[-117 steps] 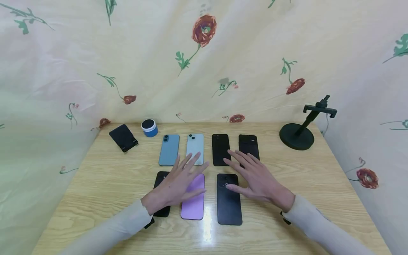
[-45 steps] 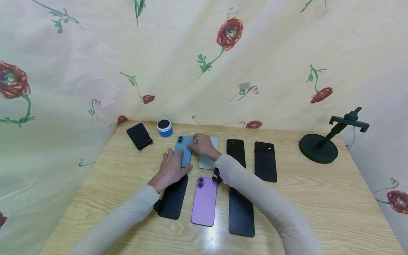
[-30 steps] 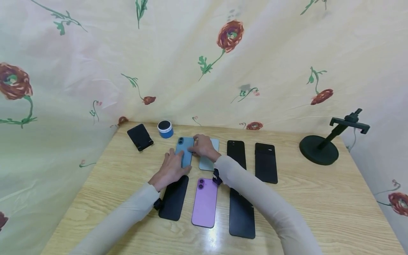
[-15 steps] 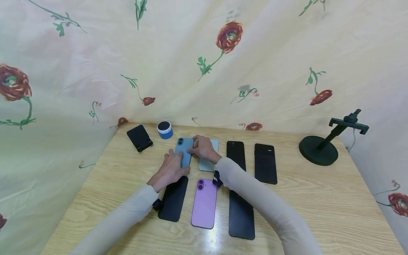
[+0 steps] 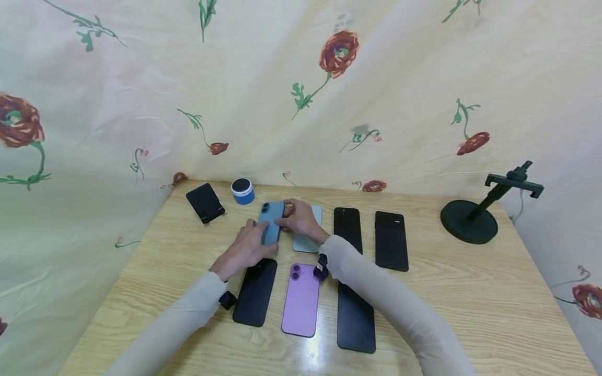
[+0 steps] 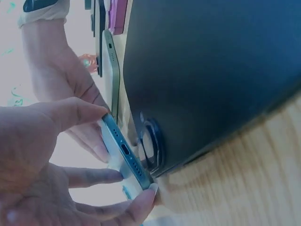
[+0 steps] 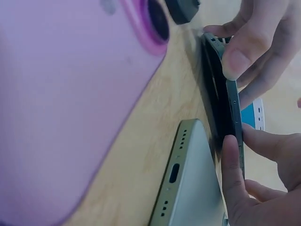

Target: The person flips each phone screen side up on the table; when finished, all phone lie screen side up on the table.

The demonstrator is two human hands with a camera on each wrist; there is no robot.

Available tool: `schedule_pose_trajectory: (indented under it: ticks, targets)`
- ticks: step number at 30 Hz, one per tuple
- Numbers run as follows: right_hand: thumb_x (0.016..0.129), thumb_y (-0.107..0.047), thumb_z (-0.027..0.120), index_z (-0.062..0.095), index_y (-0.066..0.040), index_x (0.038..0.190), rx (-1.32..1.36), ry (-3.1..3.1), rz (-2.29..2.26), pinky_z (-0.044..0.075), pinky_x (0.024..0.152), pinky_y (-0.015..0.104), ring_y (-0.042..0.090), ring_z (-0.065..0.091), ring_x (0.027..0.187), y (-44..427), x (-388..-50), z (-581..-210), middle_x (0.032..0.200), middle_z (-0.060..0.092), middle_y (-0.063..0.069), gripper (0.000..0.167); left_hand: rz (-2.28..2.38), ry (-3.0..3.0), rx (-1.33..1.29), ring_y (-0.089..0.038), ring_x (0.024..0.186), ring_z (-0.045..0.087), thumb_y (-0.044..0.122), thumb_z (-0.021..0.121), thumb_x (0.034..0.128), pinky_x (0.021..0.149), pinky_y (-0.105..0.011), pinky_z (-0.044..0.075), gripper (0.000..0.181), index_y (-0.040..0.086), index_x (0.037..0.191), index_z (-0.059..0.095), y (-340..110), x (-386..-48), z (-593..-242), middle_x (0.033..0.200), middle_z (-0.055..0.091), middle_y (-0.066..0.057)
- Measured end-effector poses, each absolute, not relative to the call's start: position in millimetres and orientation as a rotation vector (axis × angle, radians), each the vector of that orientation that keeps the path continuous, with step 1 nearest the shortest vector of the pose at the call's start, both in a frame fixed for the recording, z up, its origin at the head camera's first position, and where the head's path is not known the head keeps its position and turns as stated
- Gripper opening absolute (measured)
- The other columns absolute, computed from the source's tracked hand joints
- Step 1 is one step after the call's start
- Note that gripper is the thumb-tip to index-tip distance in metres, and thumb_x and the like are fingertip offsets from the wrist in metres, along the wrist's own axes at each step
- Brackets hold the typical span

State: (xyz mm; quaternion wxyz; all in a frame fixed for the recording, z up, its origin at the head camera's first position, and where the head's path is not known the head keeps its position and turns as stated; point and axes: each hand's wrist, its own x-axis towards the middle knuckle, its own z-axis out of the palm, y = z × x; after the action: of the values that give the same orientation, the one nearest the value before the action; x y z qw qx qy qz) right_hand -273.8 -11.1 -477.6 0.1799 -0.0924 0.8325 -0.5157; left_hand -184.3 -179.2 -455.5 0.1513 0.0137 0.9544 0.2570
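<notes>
1. Blue rectangular phone with two round lenses (image 5: 272, 213): in the far row over the wood-grained bench (image 5: 447, 313), lens side up and tilted; from where I stand, I cannot tell whether an edge touches.
2. Left hand (image 5: 243, 249): narrowed across the phone's lower end, thumb at one side, fingers at the other.
3. Right hand (image 5: 301, 218): pinching the opposite long edge, higher up, above the pale-blue glossy phone (image 5: 304, 243).
4. Change: spread wide over the rows about four seconds ago, both hands now hold this one phone; within the last half-second its lower end has shifted slightly leftward.
5. Meaning (judged): reaching has given way to two-handed handling of a single phone.
</notes>
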Motion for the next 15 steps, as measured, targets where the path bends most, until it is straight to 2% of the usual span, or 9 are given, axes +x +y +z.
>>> schedule_pose_trajectory:
  ticks: [7,11,13,15]
  targets:
    - [0.092,-0.012,0.08,0.048,-0.011,0.154,-0.208,2.245,-1.615,0.062,0.073,0.028,0.019,0.075,0.084,-6.7,-269.9,-473.7,0.124,0.067,0.014,0.07,0.736,2.694,0.169,-0.037,0.13,0.055,0.046,0.06,0.1028,0.106,-0.057,0.05,0.076,0.01,0.163,0.033,-192.4,-186.9,-449.4,0.156,0.043,-0.023]
    - [0.097,-0.012,0.074,0.048,-0.012,0.154,-0.217,2.196,-1.699,0.064,0.077,0.032,0.022,0.077,0.091,-5.6,-267.5,-470.0,0.131,0.065,0.017,0.063,0.808,2.673,0.223,-0.035,0.135,0.054,0.045,0.059,0.1035,0.109,-0.056,0.049,0.073,0.009,0.162,0.034,-198.7,-187.1,-447.0,0.158,0.045,-0.02]
    - [0.099,-0.011,0.071,0.049,-0.012,0.153,-0.222,2.183,-1.727,0.064,0.079,0.033,0.023,0.077,0.093,-5.7,-266.8,-469.8,0.133,0.064,0.018,0.058,0.851,2.668,0.238,-0.032,0.133,0.056,0.043,0.059,0.1029,0.108,-0.054,0.05,0.072,0.008,0.161,0.036,-200.0,-186.3,-446.6,0.158,0.048,-0.019]
    - [0.1,-0.01,0.068,0.049,-0.011,0.152,-0.223,2.174,-1.751,0.064,0.081,0.034,0.024,0.076,0.094,-6.0,-266.1,-470.8,0.134,0.064,0.019,0.055,0.89,2.667,0.249,-0.028,0.125,0.06,0.042,0.06,0.1025,0.102,-0.049,0.053,0.071,0.007,0.16,0.038,-200.7,-185.8,-447.3,0.155,0.052,-0.017]
